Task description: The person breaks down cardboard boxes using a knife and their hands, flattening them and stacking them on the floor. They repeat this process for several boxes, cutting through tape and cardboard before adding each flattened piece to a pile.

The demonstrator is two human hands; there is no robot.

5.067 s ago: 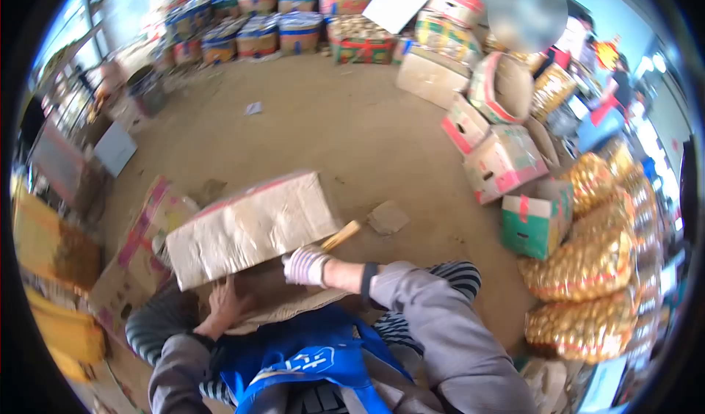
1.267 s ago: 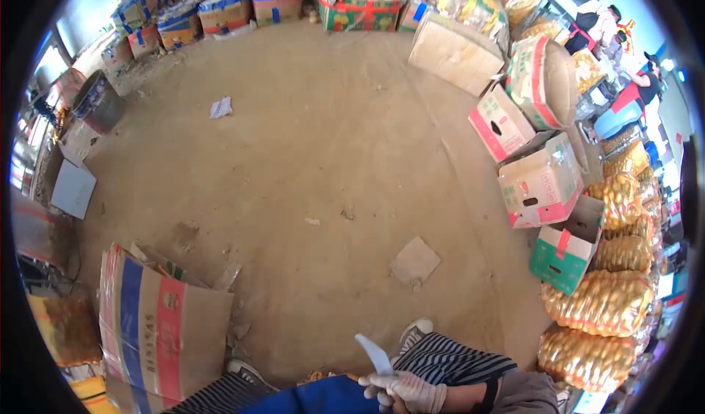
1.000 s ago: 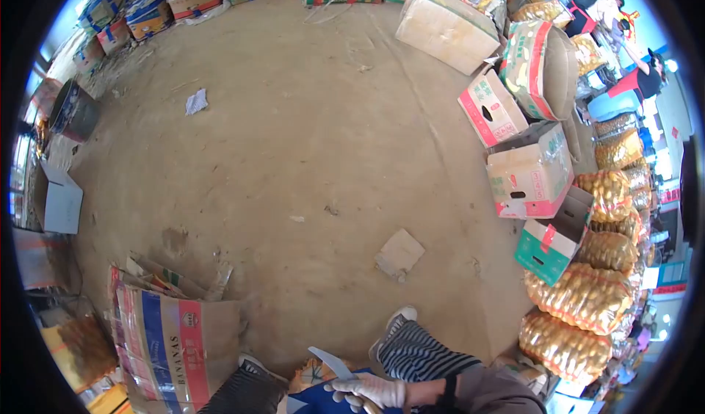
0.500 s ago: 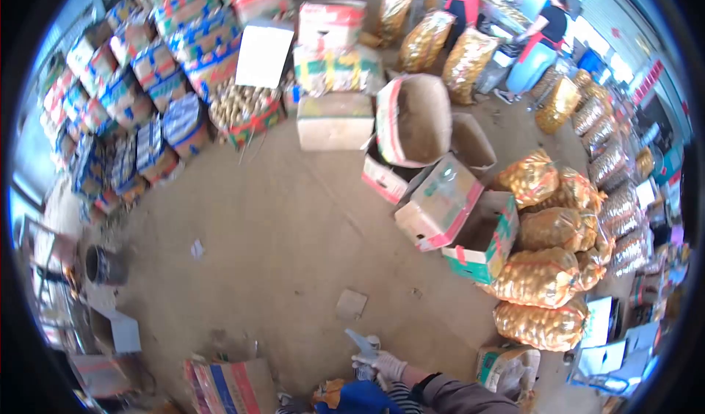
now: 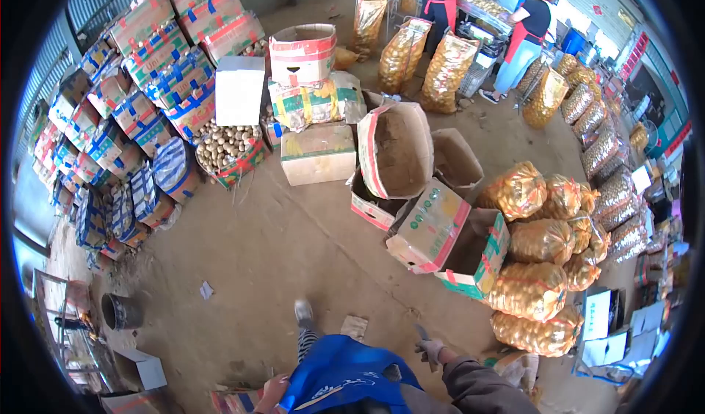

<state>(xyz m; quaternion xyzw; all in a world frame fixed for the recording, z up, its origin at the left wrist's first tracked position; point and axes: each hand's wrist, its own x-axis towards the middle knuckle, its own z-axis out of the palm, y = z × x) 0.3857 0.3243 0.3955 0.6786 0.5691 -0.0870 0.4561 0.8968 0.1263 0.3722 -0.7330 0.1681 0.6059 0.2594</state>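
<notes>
My right hand, in a pale glove, is held out low in front of me, closed around a knife. The narrow blade points up and away from me, over the bare floor. My left hand is down at the left edge of my blue apron, its fingers blurred and partly hidden. Ahead of my shoe lies a flat piece of cardboard.
Open cardboard boxes stand in a pile ahead, beside stacked net sacks on the right. Taped cartons and a box of round produce are at left, near a black bucket. Two people work at the back.
My right hand with the knife has moved right, away from the middle. My left hand now shows at the apron's left edge. A striped leg and shoe have come into view; the camera view has shifted.
</notes>
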